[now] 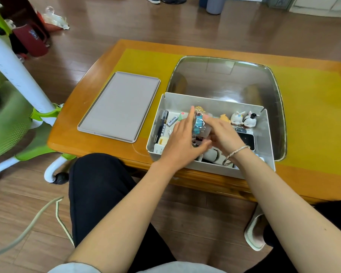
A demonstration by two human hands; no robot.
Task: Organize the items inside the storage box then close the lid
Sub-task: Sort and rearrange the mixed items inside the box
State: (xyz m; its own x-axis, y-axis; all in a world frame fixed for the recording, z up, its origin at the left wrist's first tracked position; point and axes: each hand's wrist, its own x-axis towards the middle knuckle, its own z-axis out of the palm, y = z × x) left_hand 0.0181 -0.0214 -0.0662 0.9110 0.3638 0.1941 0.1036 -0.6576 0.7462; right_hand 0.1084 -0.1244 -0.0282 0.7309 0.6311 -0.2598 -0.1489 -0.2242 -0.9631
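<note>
A white storage box [209,103] stands open on the table's front edge, full of small items. Its flat grey lid [119,106] lies on the table to the left. Both hands are inside the box. My left hand [182,140] and my right hand [222,134] hold between them a clear packet of small blue and dark pieces [198,124], lifted above the other items. In the box lie a black pen [162,123], a battery [171,121], two white rabbit figurines [243,119], a yellow figurine [224,117] and a black device [247,140].
A large shiny metal tray [224,79] sits behind and under the box on the yellow mat [311,99]. A green and white chair [18,107] stands to the left. My knees are under the table edge; a cable [37,215] trails on the floor.
</note>
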